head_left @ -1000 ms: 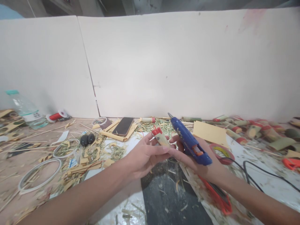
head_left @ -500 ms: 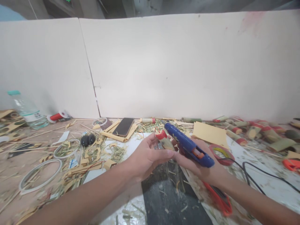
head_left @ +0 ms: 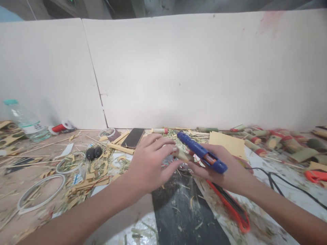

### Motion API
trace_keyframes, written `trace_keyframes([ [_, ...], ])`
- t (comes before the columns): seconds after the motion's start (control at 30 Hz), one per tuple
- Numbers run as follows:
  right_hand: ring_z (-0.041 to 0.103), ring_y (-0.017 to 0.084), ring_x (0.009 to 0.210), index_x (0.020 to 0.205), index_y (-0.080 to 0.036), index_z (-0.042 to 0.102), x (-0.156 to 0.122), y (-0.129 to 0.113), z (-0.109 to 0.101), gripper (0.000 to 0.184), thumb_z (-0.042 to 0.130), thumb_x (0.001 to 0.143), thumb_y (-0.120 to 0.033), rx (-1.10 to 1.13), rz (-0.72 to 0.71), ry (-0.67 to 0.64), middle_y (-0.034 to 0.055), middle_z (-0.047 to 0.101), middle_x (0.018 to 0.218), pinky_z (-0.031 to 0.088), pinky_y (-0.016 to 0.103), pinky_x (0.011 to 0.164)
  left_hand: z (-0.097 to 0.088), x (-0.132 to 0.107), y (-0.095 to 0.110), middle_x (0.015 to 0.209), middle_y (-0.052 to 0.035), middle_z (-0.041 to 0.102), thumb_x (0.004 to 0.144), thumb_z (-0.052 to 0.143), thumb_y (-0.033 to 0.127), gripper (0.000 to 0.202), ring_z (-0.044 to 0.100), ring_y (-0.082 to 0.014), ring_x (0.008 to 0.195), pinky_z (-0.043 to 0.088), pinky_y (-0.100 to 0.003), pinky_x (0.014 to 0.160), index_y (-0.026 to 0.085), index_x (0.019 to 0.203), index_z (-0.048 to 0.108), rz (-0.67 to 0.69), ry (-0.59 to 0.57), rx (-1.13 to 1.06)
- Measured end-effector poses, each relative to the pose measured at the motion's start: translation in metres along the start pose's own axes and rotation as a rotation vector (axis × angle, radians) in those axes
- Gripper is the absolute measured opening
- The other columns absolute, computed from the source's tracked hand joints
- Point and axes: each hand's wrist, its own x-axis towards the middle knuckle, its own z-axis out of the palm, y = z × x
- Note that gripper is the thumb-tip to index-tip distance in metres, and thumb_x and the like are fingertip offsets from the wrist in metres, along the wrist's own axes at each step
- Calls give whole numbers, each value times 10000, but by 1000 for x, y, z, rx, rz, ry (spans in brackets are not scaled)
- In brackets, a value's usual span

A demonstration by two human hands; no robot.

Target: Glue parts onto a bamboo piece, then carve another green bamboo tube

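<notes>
My right hand (head_left: pixel 224 166) is closed around a blue hot glue gun (head_left: pixel 196 148), which slants up and to the left. Its thumb and fingertips also reach the right end of a short pale bamboo piece (head_left: pixel 183 156). My left hand (head_left: pixel 150 161) curves over the left end of that bamboo, fingers bent above it and thumb below; they hide the red end seen earlier. Beneath the hands lies a black strip (head_left: pixel 184 211) strewn with shavings. A red utility knife (head_left: pixel 233 207) rests right of the strip, under my right wrist.
A phone (head_left: pixel 133 137) lies beyond my left hand. White rings (head_left: pixel 42 192), a water bottle (head_left: pixel 27 122) and a red thread spool (head_left: pixel 60 128) are at left. Bamboo pieces with red bands (head_left: pixel 288 141) pile up at right, near a black cord (head_left: pixel 272 178). A white panel (head_left: pixel 178 68) stands behind.
My left hand has turned over, its back now upward, and its fingers cover the bamboo's red end. The glue gun has shifted slightly left and stays in my right hand.
</notes>
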Motion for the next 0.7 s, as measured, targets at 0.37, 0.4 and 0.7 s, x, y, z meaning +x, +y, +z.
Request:
trace_keyframes([
  [0.37, 414, 107, 509, 769, -190, 574, -2, -3, 4, 136, 623, 752, -317, 5, -3, -51, -46, 494, 572, 338, 216, 461, 1, 3, 6, 764, -36, 661, 847, 583, 390, 216, 564, -186, 750, 400, -300, 697, 195, 832, 673, -192, -291, -156],
  [0.4, 425, 111, 511, 797, -187, 596, -2, -3, 4, 148, 629, 757, -326, 16, 5, -37, -41, 505, 575, 348, 218, 463, 1, 4, 7, 742, -31, 652, 846, 579, 397, 224, 559, -177, 719, 395, -290, 665, 197, 816, 675, -248, -322, -200],
  [0.7, 547, 169, 535, 775, -221, 660, -1, -7, 3, 243, 599, 804, -454, 225, 64, 28, -6, 586, 582, 428, 264, 460, 9, 4, 6, 777, -37, 655, 733, 701, 419, 299, 601, -123, 660, 450, -237, 627, 160, 876, 657, -843, -499, -1047],
])
